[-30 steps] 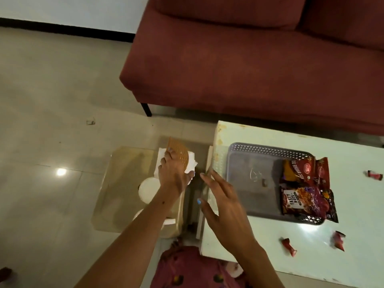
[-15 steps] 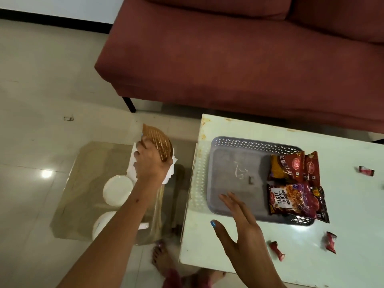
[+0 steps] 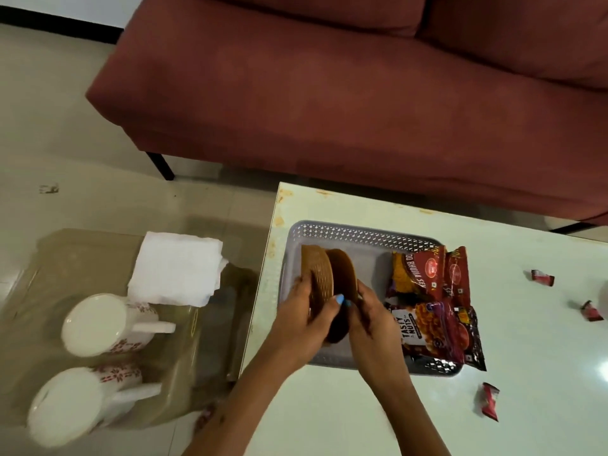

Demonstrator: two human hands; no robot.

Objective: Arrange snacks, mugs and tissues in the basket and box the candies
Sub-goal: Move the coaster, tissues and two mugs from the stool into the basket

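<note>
Both hands, left (image 3: 304,319) and right (image 3: 370,315), grip our brown holder (image 3: 324,278) over the basket (image 3: 362,232); next, we judge, seat it upright, then fetch tissues (image 3: 177,268).

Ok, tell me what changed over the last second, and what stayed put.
The left hand carried the brown woven holder from above the tissues on the low glass table across to over the grey basket. The right hand, open and empty before, now grips the holder too. Both snack packets stayed in the basket; the mugs and candies did not move.
</note>
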